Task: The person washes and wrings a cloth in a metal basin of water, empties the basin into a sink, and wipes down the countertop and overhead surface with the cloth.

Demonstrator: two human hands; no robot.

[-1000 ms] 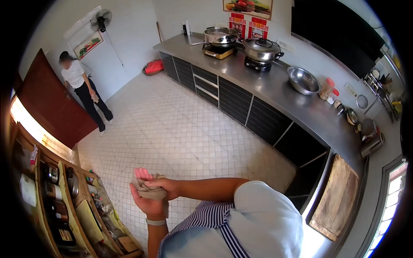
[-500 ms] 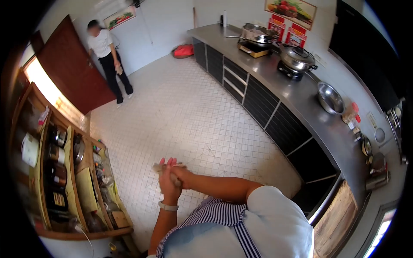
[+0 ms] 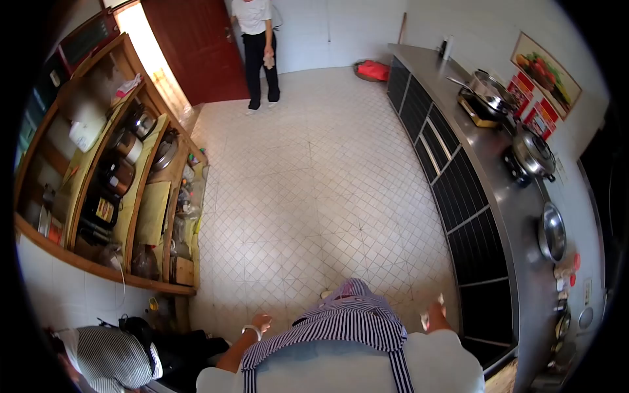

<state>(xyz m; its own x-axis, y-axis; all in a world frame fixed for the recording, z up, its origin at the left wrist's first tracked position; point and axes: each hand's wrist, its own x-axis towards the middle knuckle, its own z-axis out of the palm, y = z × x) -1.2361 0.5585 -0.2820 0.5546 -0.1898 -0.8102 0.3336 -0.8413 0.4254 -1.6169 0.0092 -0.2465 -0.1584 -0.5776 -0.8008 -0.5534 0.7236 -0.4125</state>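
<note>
At the lower left, my left hand (image 3: 262, 321) hangs beside the striped apron (image 3: 350, 318), its fingers loosely curled and somewhat apart, with nothing seen in them. A light band circles its wrist. My right hand (image 3: 435, 317) is low on the other side of the apron, near the dark cabinets (image 3: 481, 255). Its fingers are closed on a pale cloth (image 3: 440, 300), of which only small parts show. The two hands are well apart, and neither touches the furniture.
A person (image 3: 255, 39) in white stands by the red door (image 3: 196, 52). Another person (image 3: 111, 357) in stripes is at the lower left. A wooden shelf (image 3: 177, 286) with pots stands left; a steel counter (image 3: 495, 177) with pots and a basin (image 3: 552, 231) runs along the right.
My hands, earlier together around the cloth, have parted to either side of my body. The view has turned left, and a person in stripes has come into view.
</note>
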